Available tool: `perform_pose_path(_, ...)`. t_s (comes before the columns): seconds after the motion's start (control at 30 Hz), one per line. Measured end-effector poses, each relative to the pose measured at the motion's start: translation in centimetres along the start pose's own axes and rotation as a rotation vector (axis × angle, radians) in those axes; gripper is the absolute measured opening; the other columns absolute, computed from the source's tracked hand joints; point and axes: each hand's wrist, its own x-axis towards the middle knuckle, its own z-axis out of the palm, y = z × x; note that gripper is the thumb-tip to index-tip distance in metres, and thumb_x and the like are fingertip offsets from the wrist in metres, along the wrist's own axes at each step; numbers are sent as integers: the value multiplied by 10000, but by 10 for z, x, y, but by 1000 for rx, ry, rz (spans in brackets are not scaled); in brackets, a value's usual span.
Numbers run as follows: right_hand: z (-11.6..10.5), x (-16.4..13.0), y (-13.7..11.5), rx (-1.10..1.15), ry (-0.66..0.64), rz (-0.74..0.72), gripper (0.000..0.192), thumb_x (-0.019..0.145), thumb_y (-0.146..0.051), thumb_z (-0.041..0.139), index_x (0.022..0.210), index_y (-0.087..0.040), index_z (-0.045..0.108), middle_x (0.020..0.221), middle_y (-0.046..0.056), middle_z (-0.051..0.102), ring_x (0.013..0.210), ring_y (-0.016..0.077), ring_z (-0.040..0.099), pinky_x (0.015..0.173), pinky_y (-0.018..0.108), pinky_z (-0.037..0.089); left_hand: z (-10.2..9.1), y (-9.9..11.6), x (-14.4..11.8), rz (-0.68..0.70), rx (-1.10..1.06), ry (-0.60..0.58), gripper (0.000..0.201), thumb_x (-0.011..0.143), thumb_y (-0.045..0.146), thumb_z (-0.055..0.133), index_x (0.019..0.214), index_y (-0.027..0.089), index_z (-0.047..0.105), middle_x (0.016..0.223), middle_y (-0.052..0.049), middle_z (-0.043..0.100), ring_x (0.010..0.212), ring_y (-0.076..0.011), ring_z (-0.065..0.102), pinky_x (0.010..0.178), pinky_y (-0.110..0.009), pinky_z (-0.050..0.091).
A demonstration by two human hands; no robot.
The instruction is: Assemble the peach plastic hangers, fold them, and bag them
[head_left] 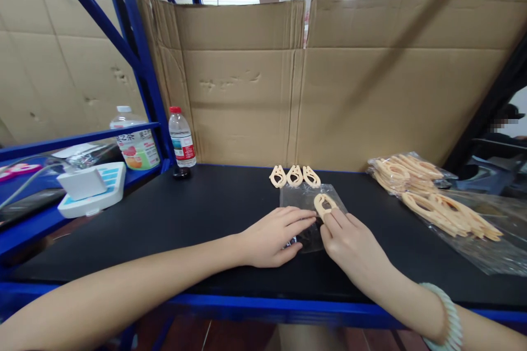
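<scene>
My right hand [349,236] is closed on a beige folding hanger [324,203], its looped end standing out past the fingers. Beneath it lies a clear plastic bag [317,241] on the black table top. My left hand [278,236] rests flat on the bag's left part, fingers stretched toward the right hand. Something small and shiny shows under its fingers, too covered to name. Behind the bag, three more beige hangers stand in a row: a left one [278,176], a middle one [295,176] and a right one [312,177].
At the right lie a plastic-wrapped bundle of hangers [403,173] and several loose hangers [448,214] on clear film. A red-capped water bottle [181,140] stands back left, near a larger bottle [138,145] and a white power strip [96,192]. Cardboard [242,82] walls the back.
</scene>
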Motion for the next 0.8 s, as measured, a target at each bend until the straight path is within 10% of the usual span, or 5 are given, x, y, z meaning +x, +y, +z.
perform_pose_path(0.57,28,-1,42,564,-369,429,192,758,-188,645,939,-194,581,897,39,596,778,192,594,676,303,462,0,-1,1,-10,-41,-46,489,889,206,476,1370,184,391,1433,-112,424,1280,-257,413,1073,-429,341)
perform_pose_path(0.8,29,16,83,922,-406,271,155,808,-322,611,883,-203,676,951,45,681,899,205,615,791,324,474,-1,-1,2,-33,-50,-60,475,891,220,485,1359,169,419,1426,-117,430,1275,-249,422,1070,-416,354)
